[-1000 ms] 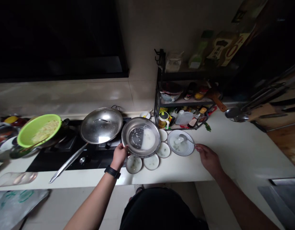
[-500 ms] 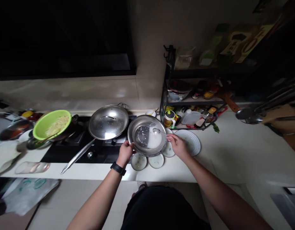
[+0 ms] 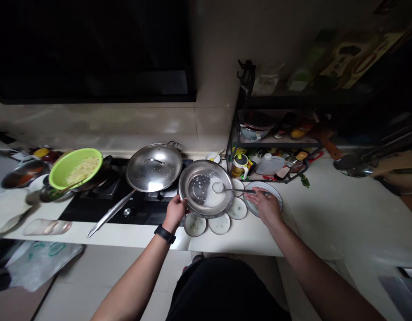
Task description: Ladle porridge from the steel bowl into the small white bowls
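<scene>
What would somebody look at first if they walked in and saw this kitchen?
The bright green bowl of pale yellow food stands out first, at the left of the black stovetop. Beside it is a big, shiny steel lid. In the middle, the left hand grips a round steel dish of milky liquid, and the right hand holds a spoon over it.

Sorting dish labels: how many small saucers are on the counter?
4. A left saucer and a middle saucer sit along the front; a third saucer is right of the steel dish; a fourth saucer is partly hidden by its rim. More may be hidden beneath.
</scene>
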The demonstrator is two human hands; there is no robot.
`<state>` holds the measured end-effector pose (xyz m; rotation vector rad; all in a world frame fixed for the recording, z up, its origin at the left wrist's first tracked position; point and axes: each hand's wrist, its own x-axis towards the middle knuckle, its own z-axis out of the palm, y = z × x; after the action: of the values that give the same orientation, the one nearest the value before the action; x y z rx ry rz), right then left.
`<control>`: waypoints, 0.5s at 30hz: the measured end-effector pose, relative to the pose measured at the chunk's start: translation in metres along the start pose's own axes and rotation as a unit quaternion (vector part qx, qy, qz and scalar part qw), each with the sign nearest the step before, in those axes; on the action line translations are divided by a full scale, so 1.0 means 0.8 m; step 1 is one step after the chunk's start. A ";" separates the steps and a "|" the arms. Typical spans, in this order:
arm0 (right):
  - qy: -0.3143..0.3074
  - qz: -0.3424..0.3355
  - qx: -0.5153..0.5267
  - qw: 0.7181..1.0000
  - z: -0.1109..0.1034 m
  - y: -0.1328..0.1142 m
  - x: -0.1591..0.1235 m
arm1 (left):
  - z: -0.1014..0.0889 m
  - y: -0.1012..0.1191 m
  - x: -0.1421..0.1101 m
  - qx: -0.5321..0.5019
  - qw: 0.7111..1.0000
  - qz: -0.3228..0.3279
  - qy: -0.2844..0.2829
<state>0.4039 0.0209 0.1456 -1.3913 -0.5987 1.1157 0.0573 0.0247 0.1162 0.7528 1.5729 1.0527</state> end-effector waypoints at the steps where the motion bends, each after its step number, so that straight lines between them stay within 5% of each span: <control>1: 0.005 -0.005 0.003 1.000 -0.006 -0.005 -0.002 | -0.001 -0.001 0.002 0.003 1.000 -0.005 -0.002; 8: 0.089 -0.072 0.005 0.993 -0.086 -0.035 -0.010 | 0.001 -0.005 0.010 -0.003 1.000 -0.016 -0.002; 15: 0.155 -0.090 -0.070 0.981 -0.167 -0.034 -0.007 | 0.003 -0.004 0.014 -0.001 1.000 -0.023 0.011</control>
<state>0.5258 -0.0409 0.1528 -1.5599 -0.5716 0.7053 0.0568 0.0338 0.1089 0.7017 1.5997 1.0316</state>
